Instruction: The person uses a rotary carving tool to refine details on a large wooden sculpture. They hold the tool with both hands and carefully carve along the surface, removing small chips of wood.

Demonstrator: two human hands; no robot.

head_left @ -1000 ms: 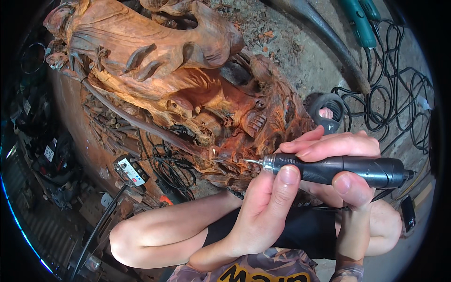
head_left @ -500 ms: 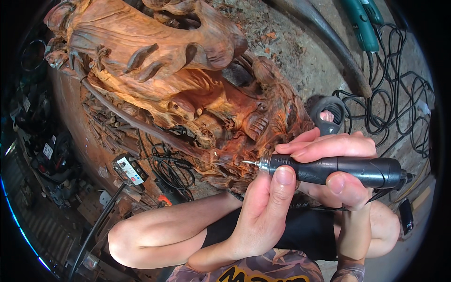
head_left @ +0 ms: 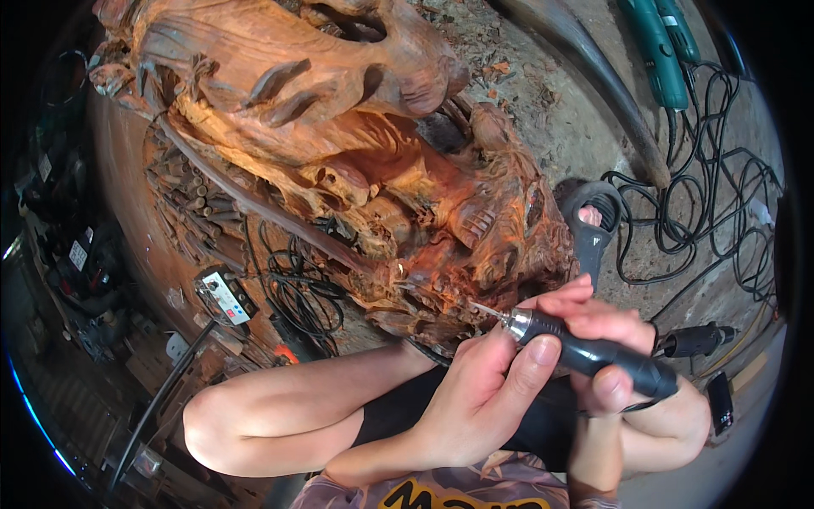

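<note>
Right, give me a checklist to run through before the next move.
1. Both hands on the black rotary tool: ok; left hand near its front end, right hand farther back.
2. Bit aimed at the wood carving: ok.
3. Bit touching the wood: cannot tell; the gap, if any, is too small to see.
4. Bit at rest: cannot tell from a still picture.
5. Floor cables tidy: not ok; they lie in loose loops at right.
6. Green power tool away from the hands: ok; it lies at upper right.
</note>
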